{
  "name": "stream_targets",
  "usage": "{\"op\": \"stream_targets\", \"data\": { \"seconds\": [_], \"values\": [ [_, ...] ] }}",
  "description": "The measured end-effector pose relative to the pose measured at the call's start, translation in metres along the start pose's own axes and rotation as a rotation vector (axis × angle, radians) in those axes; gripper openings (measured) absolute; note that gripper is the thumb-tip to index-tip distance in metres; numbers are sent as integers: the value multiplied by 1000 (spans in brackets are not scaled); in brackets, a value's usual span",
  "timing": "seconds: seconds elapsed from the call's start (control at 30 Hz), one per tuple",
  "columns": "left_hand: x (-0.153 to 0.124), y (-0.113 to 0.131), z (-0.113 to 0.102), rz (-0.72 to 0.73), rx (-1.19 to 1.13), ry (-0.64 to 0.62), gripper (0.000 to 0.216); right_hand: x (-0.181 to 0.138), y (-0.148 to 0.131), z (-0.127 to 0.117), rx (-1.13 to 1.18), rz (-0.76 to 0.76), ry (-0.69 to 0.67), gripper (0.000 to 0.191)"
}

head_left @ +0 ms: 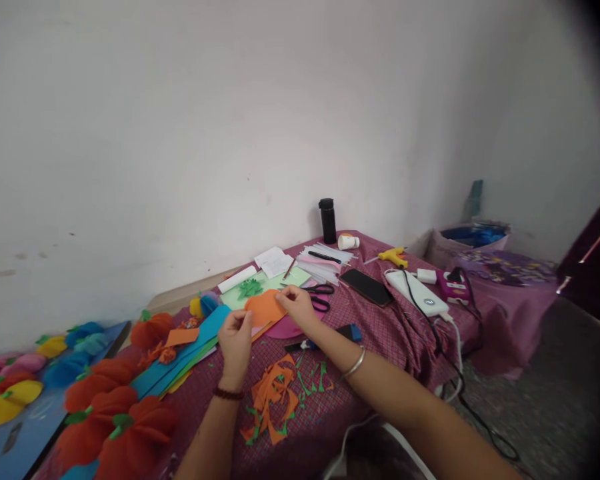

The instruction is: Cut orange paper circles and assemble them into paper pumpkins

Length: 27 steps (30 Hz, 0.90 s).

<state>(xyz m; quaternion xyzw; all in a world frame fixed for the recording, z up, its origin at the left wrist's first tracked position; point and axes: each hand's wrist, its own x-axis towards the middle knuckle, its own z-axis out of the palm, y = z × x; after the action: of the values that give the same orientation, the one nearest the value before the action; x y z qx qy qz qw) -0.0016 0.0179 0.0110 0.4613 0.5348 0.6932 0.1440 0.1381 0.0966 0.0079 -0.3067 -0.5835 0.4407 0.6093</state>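
An orange paper cutout (pixel 263 307) with a rounded outline is held up between my two hands above the table. My left hand (pixel 236 343) pinches its left edge, while my right hand (pixel 299 307) grips the right edge between thumb and fingers. Just beyond my right hand lie black-handled scissors (pixel 321 289), partly hidden by it. Beneath the cutout are more orange sheets and a pink paper piece (pixel 284 327). Orange and green paper scraps (pixel 273 393) are heaped between my forearms. Blue paper strips (pixel 180 357) lie left of my left hand.
Orange paper pumpkins (pixel 137 437) and other coloured ones (pixel 10 403) fill the left side. A black bottle (pixel 328 221) stands near the wall. To the right lie a phone (pixel 367 287), a yellow glue gun (pixel 394 257), a white power bank (pixel 418 293) and cables. A blue-black cutter (pixel 347 332) sits by my right forearm.
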Motion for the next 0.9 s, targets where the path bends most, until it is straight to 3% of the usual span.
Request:
{"op": "stream_targets", "data": {
  "seconds": [0.7, 0.9],
  "values": [
    [-5, 0, 4, 113, 96, 27, 17, -7, -15, 0, -166, -120, 86, 25],
    [-6, 4, 7, 61, -28, 31, 20, -8, -16, 1, -175, -114, 89, 22]
  ]
}}
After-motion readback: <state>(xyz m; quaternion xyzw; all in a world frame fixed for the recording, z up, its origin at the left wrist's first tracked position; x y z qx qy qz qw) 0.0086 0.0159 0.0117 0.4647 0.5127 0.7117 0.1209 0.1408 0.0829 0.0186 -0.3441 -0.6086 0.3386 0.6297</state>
